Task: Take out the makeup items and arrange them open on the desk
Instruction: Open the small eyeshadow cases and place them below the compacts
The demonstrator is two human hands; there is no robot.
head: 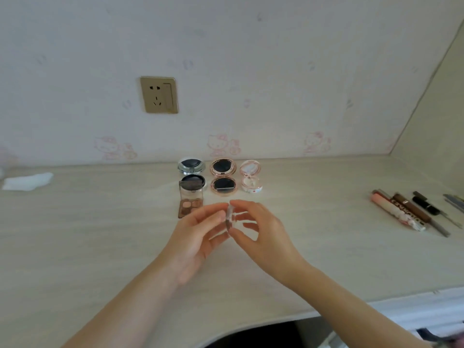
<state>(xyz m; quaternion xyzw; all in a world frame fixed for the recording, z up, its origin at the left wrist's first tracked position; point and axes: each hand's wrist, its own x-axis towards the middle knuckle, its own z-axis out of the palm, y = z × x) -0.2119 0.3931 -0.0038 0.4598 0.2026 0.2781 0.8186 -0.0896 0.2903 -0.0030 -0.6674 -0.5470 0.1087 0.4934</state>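
Both hands hold a small clear compact edge-on above the middle of the desk. My left hand pinches its left side, my right hand pinches its right side and top. Behind them lie several opened items: an eyeshadow palette with brown pans, a silver round compact, a rose-gold round compact and a clear pink compact.
A row of tubes and pencils lies at the desk's right side. A white tissue lies at the far left. A wall socket sits above the desk. The desk's front edge curves inward below my arms.
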